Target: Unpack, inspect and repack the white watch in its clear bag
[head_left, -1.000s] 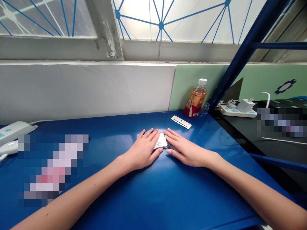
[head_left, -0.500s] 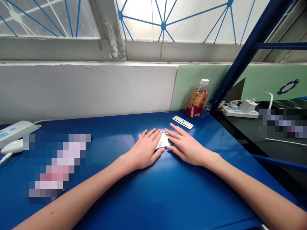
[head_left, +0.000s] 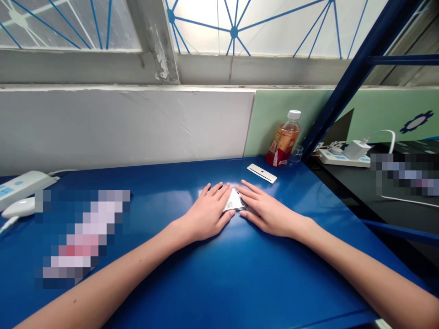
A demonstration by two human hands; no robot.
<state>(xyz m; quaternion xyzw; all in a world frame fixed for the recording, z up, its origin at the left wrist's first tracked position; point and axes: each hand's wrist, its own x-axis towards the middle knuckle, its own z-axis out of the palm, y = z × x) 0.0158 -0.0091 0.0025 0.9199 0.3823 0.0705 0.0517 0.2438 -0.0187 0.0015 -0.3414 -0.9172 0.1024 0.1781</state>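
Observation:
A small flat item, white with a shiny silvery edge, lies on the blue table; its kind I cannot make out. My left hand rests palm down over its left part, fingers stretched out. From the other side my right hand lies flat with fingers spread, covering the item's right part. Only the strip between the two hands shows. Just beyond my right fingertips is a white card with a dark slot.
A drink bottle with a white cap stands at the back right, beside a small clear object. A white power strip lies at the left, near a pixelated patch. The blue metal frame rises at the right.
My right index finger has come down slightly and lies closer to the table. Both hands otherwise stay over the white item. The view has tilted a little.

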